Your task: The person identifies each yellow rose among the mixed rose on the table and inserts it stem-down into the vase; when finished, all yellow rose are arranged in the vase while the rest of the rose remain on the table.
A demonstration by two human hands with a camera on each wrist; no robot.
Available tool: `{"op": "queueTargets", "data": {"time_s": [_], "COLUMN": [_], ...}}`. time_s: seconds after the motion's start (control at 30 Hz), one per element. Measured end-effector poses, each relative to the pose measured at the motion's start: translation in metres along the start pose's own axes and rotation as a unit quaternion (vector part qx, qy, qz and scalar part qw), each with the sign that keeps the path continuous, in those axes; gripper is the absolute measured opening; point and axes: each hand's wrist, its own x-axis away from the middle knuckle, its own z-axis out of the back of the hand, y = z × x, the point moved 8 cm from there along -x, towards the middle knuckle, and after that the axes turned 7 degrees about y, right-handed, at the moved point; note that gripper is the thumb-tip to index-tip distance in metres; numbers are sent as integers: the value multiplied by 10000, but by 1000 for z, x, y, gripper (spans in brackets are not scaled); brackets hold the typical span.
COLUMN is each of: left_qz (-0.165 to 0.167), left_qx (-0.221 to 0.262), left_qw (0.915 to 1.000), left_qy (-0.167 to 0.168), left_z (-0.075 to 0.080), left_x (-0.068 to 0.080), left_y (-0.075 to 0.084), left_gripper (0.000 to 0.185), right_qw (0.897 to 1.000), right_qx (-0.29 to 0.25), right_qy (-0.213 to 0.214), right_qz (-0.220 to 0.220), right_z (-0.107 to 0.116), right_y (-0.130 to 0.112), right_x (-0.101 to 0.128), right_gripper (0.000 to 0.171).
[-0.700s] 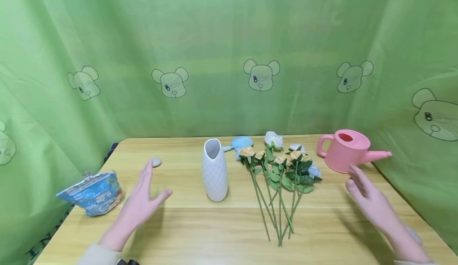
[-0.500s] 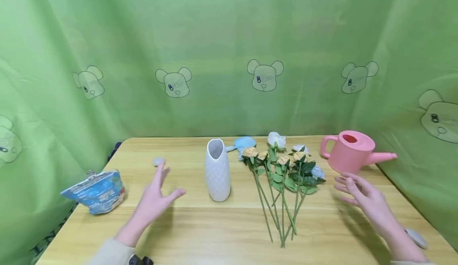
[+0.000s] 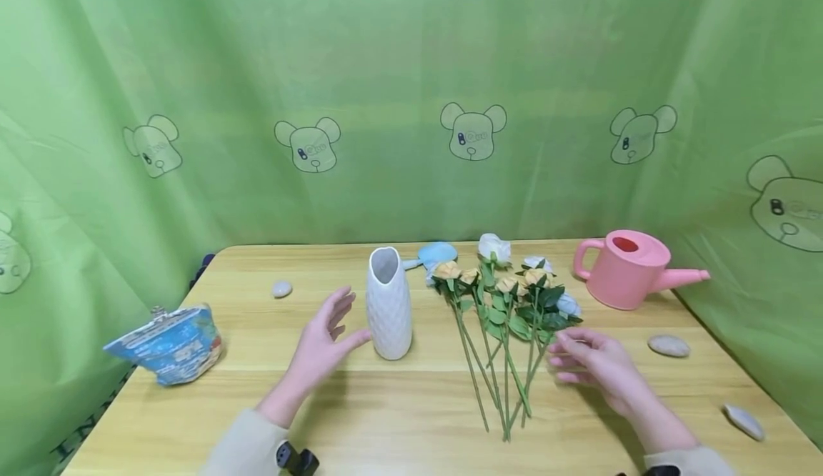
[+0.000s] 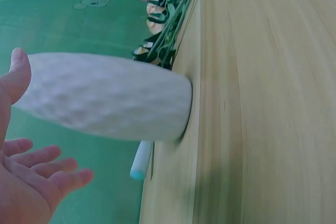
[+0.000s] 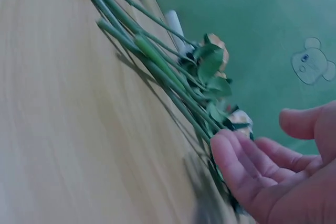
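Reaching toward the white vase (image 3: 388,303), the left hand (image 3: 323,347) hovers just beside its left flank with fingers spread and relaxed and the thumb stretched toward the lower body; whether the thumb tip touches the vase cannot be told, and the hand grasps nothing. In the left wrist view the same hand (image 4: 23,179) shows an open palm and loose fingers next to the vase (image 4: 105,97), which stands upright on the wooden table (image 3: 398,419) near its middle. The right hand (image 3: 594,365) lies low over the table at the right edge of the bunch of flowers (image 3: 504,304), its fingers lightly bent and pointing at the leaves and stems, gripping nothing; the right wrist view shows the fingers (image 5: 236,163) just beside the green stems, at most brushing them. The flowers (image 5: 173,72) lie flat on the table just right of the vase, heads toward the back and stems toward the person. Behind them sits a pink watering can (image 3: 624,269) with its spout pointing right. A blue packet (image 3: 168,344) lies at the left edge, a small pebble (image 3: 281,289) behind the left hand, and two more stones (image 3: 669,345) near the right edge. A green curtain (image 3: 411,68) printed with bear heads hangs behind.
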Motion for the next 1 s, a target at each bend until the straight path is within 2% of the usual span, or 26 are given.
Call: {"op": "queueTargets", "data": {"time_s": [0.07,0.3,0.47,0.63,0.77,1.0], "left_qz": [-69,76,223,219,178,71], "left_qx": [65,378,638,918,1082,1033], "left_qw": [9999,9992,9976,9954,9938,9940], "left_qy": [76,133,160,155,202,357], "left_z": [-4,-18,-23,-26,-29,-29], "left_x": [-3,-7,-7,-6,-7,-8], "left_y": [-8,-11,-2,11,9,6], "left_gripper": [79,80,76,69,65,62], "right_qw": [9999,9989,9980,9975,9971,9954], "right_qx": [-36,-153,-103,-18,-35,-200], "right_qy": [-19,-5,-2,63,201,477], "right_qz": [-129,-437,-619,-706,-734,-807], "right_z": [-7,-15,-19,-23,-24,-23], "right_y": [3,10,12,13,15,20], "right_x": [-2,-6,-7,-12,-16,-21], "right_gripper": [50,51,62,50,46,51]}}
